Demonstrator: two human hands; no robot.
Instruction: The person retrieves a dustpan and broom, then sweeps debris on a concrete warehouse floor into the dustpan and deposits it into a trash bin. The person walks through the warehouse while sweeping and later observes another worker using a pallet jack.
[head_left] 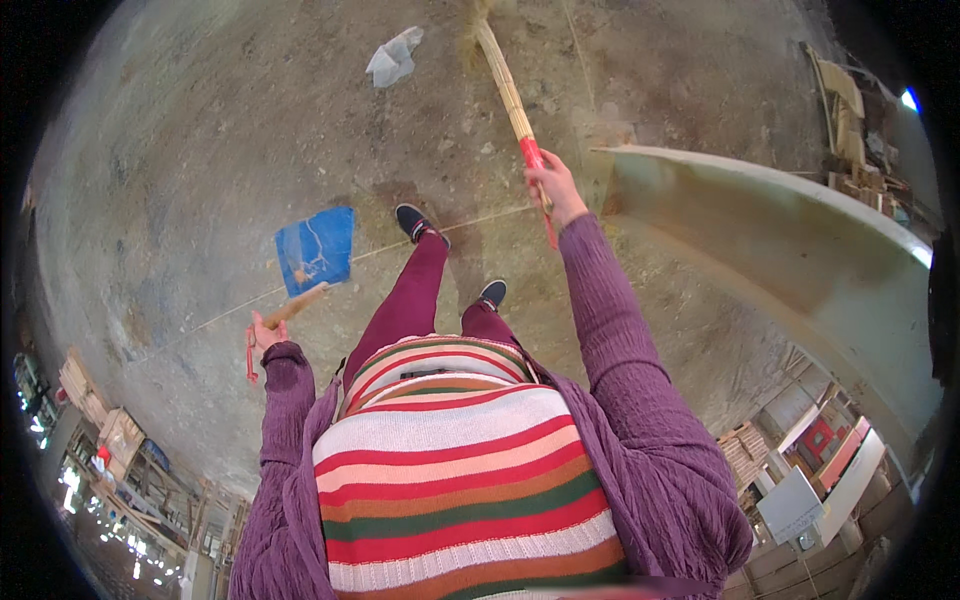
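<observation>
stained concrete floor (180,170) spreads out ahead of both grips, a crumpled clear bag (395,57) lying well beyond them, and over on the right we have the right hand (556,188) clamped on the broom (508,85)! fingers sit at the red wrap (532,153), bound stalks running out ahead of the grip, bristles blurry at the far end. looks light, stiff along its length, probably springy at the tip; that wrap seems the smart hold, bare stalks likely being rougher.

across to the left hand (268,333), curled round the near end of a wooden handle (300,303), the blue dustpan (318,245) just ahead of the knuckles, a red loop (250,362) hanging behind. thin, likely light but front-heavy, so a firm hold on the wood should stop it twisting.
</observation>
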